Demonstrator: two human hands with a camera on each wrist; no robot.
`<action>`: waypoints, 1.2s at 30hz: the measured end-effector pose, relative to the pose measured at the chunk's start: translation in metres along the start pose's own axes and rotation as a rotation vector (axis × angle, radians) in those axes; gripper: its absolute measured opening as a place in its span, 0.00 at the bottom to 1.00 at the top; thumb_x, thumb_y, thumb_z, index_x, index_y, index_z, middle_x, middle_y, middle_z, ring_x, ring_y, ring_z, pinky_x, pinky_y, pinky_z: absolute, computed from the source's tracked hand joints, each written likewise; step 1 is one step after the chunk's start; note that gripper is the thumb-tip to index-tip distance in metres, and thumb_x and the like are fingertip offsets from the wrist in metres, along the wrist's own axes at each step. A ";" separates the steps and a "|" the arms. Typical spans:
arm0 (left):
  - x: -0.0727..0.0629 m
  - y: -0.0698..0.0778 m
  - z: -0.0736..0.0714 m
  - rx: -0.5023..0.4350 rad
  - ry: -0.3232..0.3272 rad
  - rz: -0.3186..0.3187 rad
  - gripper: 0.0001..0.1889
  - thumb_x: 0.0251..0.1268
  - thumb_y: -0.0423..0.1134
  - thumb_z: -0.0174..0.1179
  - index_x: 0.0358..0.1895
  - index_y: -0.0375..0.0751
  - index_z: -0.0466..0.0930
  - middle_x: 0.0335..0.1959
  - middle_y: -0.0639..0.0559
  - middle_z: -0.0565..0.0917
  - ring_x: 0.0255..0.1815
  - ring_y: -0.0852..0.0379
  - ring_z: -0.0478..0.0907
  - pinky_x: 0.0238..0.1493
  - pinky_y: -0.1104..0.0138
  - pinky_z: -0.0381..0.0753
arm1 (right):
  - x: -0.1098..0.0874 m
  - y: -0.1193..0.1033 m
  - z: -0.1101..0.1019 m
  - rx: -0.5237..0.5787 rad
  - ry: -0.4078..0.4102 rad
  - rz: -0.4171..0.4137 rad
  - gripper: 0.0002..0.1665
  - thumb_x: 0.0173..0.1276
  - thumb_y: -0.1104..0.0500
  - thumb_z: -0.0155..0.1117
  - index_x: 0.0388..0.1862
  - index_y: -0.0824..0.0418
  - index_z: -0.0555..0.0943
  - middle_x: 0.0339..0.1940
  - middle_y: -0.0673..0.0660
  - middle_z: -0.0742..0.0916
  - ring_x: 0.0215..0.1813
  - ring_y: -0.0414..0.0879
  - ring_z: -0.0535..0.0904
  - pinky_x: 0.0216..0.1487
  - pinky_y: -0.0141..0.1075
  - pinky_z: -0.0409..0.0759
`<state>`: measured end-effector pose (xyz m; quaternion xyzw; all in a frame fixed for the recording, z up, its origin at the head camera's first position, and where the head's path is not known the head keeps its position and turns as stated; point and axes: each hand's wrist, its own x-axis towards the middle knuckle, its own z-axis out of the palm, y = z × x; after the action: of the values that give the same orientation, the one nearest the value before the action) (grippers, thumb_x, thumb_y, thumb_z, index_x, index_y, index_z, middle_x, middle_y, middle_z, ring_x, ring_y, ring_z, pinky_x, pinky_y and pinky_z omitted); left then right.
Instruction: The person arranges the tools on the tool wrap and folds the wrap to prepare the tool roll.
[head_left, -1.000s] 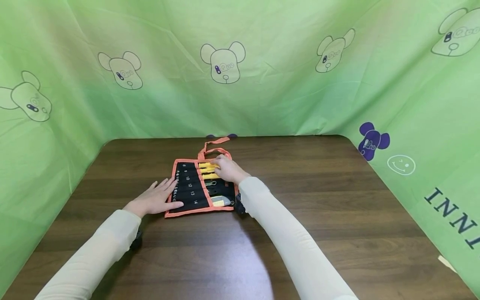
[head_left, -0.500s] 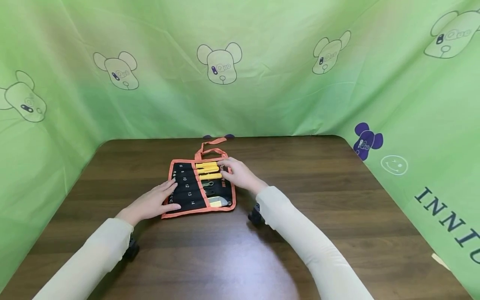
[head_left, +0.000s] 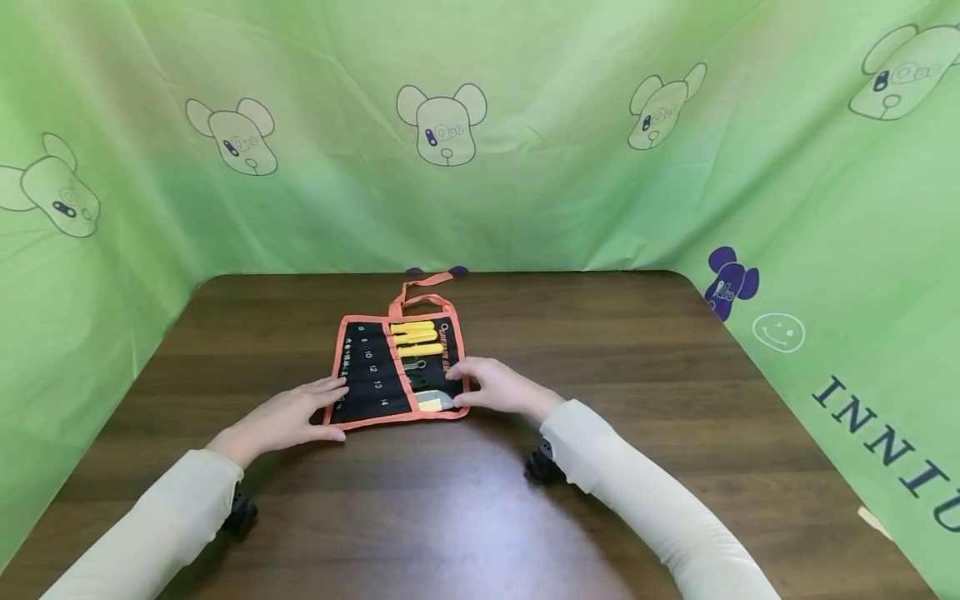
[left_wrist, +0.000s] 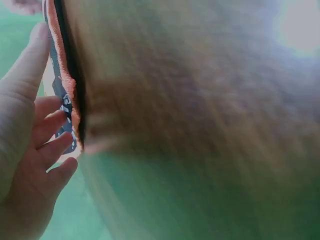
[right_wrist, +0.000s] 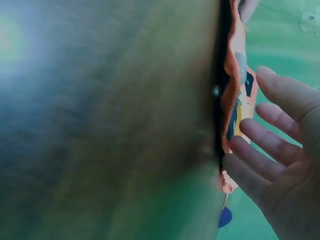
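A black tool roll (head_left: pixel 360 392) with orange edging lies unrolled on the table, its pocket row numbered in white. Several yellow-handled tools (head_left: pixel 418 350) show along its right half, with a small wrench (head_left: pixel 415 365) below them. Nearest me in that row sits a grey-and-yellow utility knife (head_left: pixel 435 402). My left hand (head_left: pixel 288 417) rests at the roll's left edge, fingers spread and thumb by the near corner. At the right edge, my right hand (head_left: pixel 502 387) has loosely bent fingers over the border and its thumb beside the knife. Both wrist views show relaxed fingers along the orange edging.
Orange tie straps (head_left: pixel 420 300) trail from the roll's far side. The brown wooden table (head_left: pixel 637 358) extends around it, and a green printed cloth (head_left: pixel 525 208) hangs behind and at both sides. A black wrist camera (head_left: pixel 543 462) sits under each forearm.
My right hand has moved from the yellow handles towards me, down to the roll's right edge near the knife. The left hand has slid slightly left and nearer me.
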<state>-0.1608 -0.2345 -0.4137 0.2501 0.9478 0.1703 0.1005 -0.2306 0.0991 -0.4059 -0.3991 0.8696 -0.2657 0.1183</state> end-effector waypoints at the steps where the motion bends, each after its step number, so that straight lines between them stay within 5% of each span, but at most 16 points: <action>1: -0.001 0.000 0.000 0.006 0.003 0.007 0.42 0.52 0.63 0.59 0.64 0.35 0.66 0.67 0.40 0.63 0.66 0.40 0.59 0.58 0.48 0.63 | -0.002 0.000 0.001 -0.007 -0.008 -0.004 0.19 0.59 0.57 0.67 0.48 0.64 0.79 0.46 0.55 0.81 0.45 0.46 0.75 0.50 0.37 0.72; 7: -0.003 -0.002 0.000 0.067 0.057 0.056 0.34 0.52 0.57 0.63 0.58 0.36 0.75 0.60 0.41 0.72 0.58 0.43 0.70 0.54 0.51 0.70 | -0.008 0.000 0.007 -0.044 -0.043 -0.016 0.13 0.55 0.56 0.71 0.34 0.59 0.77 0.33 0.50 0.76 0.35 0.44 0.72 0.39 0.33 0.71; 13: -0.003 -0.003 0.002 0.080 0.078 0.098 0.26 0.53 0.53 0.64 0.49 0.36 0.81 0.54 0.41 0.77 0.53 0.46 0.75 0.50 0.54 0.74 | -0.008 0.002 0.010 -0.114 -0.056 -0.067 0.11 0.54 0.59 0.71 0.25 0.58 0.75 0.32 0.48 0.74 0.36 0.44 0.71 0.39 0.34 0.70; 25: -0.001 -0.005 0.002 0.078 0.135 0.184 0.03 0.56 0.38 0.63 0.30 0.43 0.83 0.34 0.53 0.84 0.31 0.62 0.79 0.34 0.66 0.79 | -0.009 0.001 0.009 -0.164 -0.020 -0.094 0.10 0.56 0.64 0.66 0.22 0.55 0.74 0.29 0.47 0.74 0.32 0.44 0.72 0.35 0.33 0.70; 36: 0.000 -0.007 -0.013 -0.048 0.210 0.138 0.04 0.58 0.31 0.58 0.34 0.44 0.78 0.30 0.58 0.81 0.28 0.63 0.75 0.36 0.61 0.78 | -0.008 0.000 -0.001 -0.023 0.071 -0.042 0.05 0.60 0.66 0.61 0.28 0.58 0.76 0.27 0.47 0.78 0.32 0.44 0.73 0.36 0.33 0.71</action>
<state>-0.1677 -0.2438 -0.4039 0.2932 0.9292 0.2248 -0.0051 -0.2261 0.1058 -0.4050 -0.4089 0.8677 -0.2720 0.0772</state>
